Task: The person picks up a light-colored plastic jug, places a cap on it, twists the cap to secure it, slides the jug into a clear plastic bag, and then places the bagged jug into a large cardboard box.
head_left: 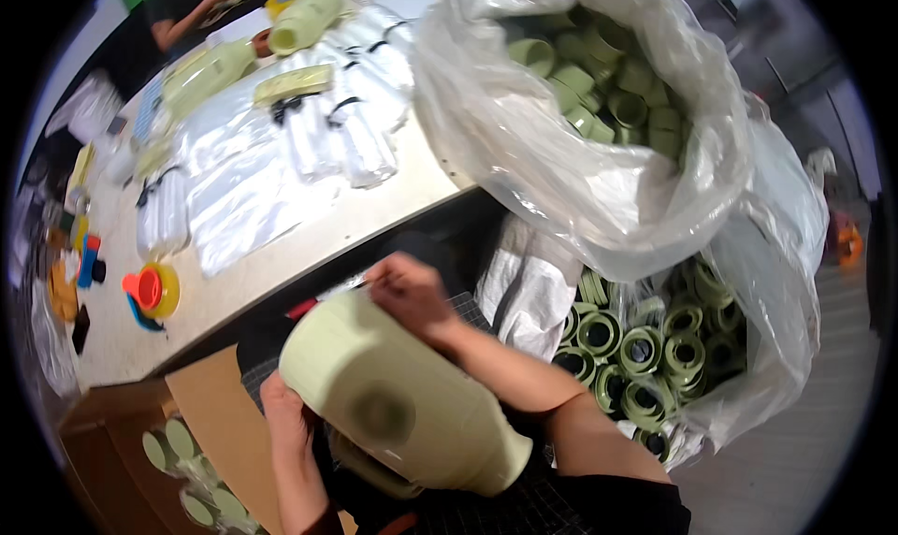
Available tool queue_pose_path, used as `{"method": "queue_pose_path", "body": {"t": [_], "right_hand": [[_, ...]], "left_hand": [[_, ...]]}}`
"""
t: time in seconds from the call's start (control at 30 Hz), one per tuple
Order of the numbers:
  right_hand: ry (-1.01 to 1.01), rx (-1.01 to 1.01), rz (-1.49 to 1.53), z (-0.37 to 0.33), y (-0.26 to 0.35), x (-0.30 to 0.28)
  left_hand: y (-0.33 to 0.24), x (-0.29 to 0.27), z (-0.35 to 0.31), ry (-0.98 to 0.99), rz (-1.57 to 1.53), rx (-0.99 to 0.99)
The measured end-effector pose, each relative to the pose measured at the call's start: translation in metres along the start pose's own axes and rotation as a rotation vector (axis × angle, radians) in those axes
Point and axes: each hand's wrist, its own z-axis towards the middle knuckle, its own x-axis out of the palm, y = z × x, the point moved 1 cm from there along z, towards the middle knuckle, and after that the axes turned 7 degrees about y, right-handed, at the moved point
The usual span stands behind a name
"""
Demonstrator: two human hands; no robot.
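A large pale green jug (449,423) lies tilted across my lap, its wide end toward the table and its narrower end toward the lower right. A handle shows along its underside. My left hand (283,406) grips the edge of the wide end. Beside the far edge of that end, my right hand (412,296) is closed with its fingers curled; what they hold, if anything, is hidden. A thin metal piece and a red part (301,309) show just beyond the jug, close to the right fingers.
Clear plastic bags (248,222), another green jug (307,19) and a yellow tape roll (161,290) lie on the table (309,245). At right, a big plastic bag (580,222) holds green rings; green collars (599,334) fill a lower bag. A cardboard box (210,413) holds green discs. Someone works at far left.
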Motion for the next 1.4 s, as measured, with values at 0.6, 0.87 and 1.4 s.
{"method": "queue_pose_path", "body": {"t": [0.6, 0.87, 1.4], "right_hand": [[-1.404, -0.365, -0.021, 0.141, -0.008, -0.41], [-0.144, -0.241, 0.779, -0.001, 0.034, -0.132], [-0.172, 0.041, 0.666, -0.087, -0.04, 0.086]], "left_hand": [[0.002, 0.016, -0.002, -0.35, -0.264, 0.043], [0.004, 0.003, -0.008, -0.381, -0.407, 0.072], [-0.112, 0.038, -0.067, -0.015, 1.022, 1.216]]}}
